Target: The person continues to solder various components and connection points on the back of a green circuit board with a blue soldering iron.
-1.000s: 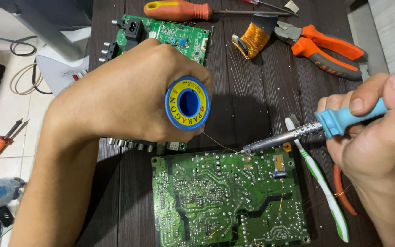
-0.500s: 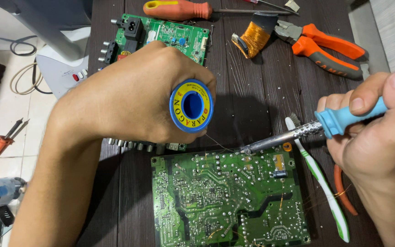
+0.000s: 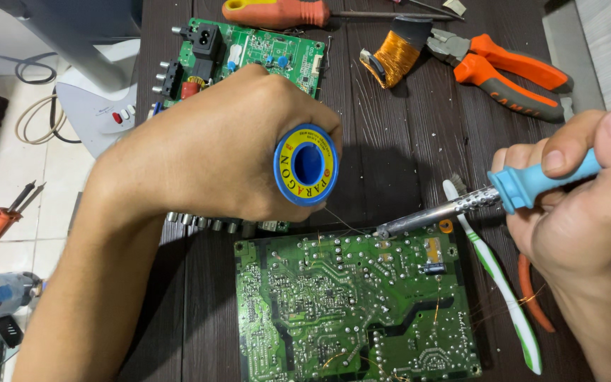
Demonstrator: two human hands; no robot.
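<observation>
The left hand [image 3: 220, 141] is closed around a solder spool [image 3: 306, 164], its blue and yellow end facing the camera and the fingers wrapped tight over the reel. A thin solder wire [image 3: 344, 225] runs down from the spool toward the top edge of the green board [image 3: 355, 311] that lies solder side up on the dark desk [image 3: 404, 141]. The forearm comes in from the lower left, wrist bent so the fist hangs just above the board's upper left corner.

The right hand [image 3: 588, 205] grips the blue handle of a soldering iron [image 3: 461, 205], thumb on top and fingers curled beneath. The iron slopes down to the left; its tip sits at the board's top edge, right by the end of the wire.

A green and white toothbrush [image 3: 503, 290] lies just right of the board. A second board [image 3: 249, 53] sits behind the left hand, with orange pliers [image 3: 510, 74], a copper coil [image 3: 394, 53] and a screwdriver [image 3: 277, 12] farther back.
</observation>
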